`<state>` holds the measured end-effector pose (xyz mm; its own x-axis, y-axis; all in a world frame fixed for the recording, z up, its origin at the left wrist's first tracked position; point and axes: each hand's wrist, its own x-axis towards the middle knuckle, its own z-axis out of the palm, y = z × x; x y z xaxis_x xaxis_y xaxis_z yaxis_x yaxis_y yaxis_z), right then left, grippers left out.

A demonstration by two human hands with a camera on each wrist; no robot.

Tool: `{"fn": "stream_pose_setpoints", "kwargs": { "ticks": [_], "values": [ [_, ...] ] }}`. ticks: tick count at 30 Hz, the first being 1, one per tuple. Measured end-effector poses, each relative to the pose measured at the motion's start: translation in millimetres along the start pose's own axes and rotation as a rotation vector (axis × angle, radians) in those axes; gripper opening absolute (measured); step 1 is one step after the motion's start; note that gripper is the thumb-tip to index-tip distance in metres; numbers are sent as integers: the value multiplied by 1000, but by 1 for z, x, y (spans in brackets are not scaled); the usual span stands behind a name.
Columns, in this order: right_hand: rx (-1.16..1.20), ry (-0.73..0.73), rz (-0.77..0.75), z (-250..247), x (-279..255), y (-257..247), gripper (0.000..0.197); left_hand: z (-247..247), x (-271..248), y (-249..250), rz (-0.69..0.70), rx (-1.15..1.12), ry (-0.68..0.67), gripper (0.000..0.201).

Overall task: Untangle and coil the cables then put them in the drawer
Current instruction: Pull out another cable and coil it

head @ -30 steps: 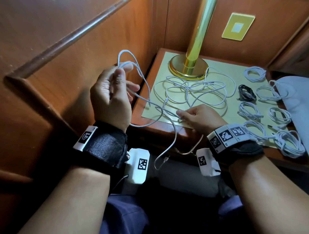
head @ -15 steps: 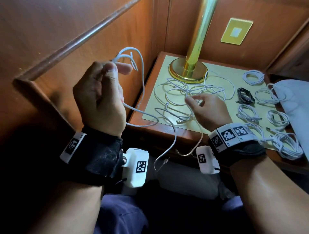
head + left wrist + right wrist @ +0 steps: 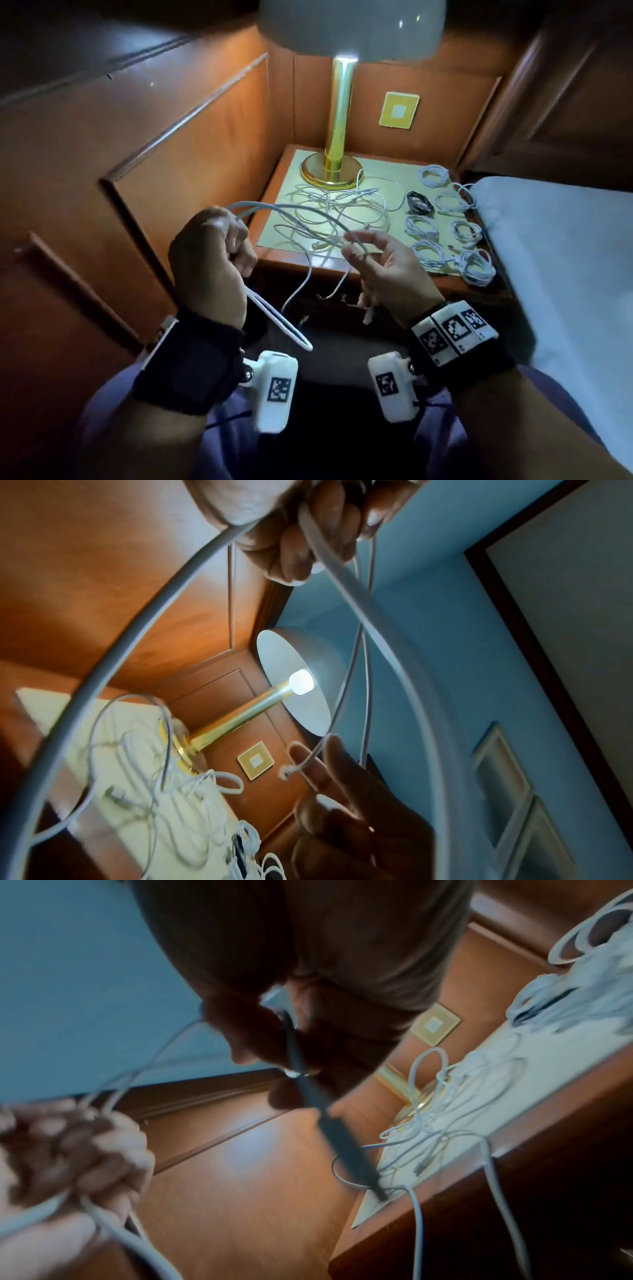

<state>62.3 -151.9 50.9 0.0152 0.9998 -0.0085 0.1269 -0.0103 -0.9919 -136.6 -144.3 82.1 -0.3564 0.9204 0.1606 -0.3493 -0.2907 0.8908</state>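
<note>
Wood-panelled walls are enclosing a small wooden nightstand (image 3: 404, 279), where tangled white cables (image 3: 339, 212) are lying. One thin white cable (image 3: 291, 209) is arching between the left hand (image 3: 209, 253), fist gripping its loops, and the right hand (image 3: 383, 263), fingers loosely curled, strand crossing them.

The wooden tabletop (image 3: 442, 284) carried a pale yellow mat (image 3: 394, 169). On it stood a brass lamp base (image 3: 327, 171), beside a loose tangle of white cables (image 3: 342, 209), white coiled cables (image 3: 433, 174) and one black coil (image 3: 418, 201).
</note>
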Motion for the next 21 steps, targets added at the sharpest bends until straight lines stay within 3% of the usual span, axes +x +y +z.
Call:
{"fn": "stream_pose_setpoints", "kwargs": {
  "ticks": [2, 5, 8, 11, 13, 14, 16, 18, 21],
  "values": [
    [43, 81, 53, -21, -28, 12, 32, -1, -19, 5, 5, 76, 9, 40],
    [-25, 88, 181, -48, -73, 26, 28, -6, -52, -1, 13, 146, -18, 30],
    [-58, 112, 271, -68, -113, 35, 40, -17, -66, -19, 60, 285, -96, 28],
    [186, 214, 303, -74, -141, 37, 37, -20, -74, -36, 168, 725, -296, 31],
    [307, 233, 272, -71, -156, 36, 31, -16, -89, -42, 215, 1104, -364, 18],
    [336, 212, 250, -68, -162, 35, 28, -15, -100, -45, 231, 1213, -386, 24],
    [343, 122, 226, -60, -172, 34, 19, -14, -122, -51, 315, 1175, -501, 46],
    [341, 11, 230, -50, -181, 32, 17, -12, -141, -59, 340, 940, -748, 52],
    [559, -73, 227, -44, -188, 31, 16, -5, -165, -64, 44, 588, -1012, 28]
  ]
}}
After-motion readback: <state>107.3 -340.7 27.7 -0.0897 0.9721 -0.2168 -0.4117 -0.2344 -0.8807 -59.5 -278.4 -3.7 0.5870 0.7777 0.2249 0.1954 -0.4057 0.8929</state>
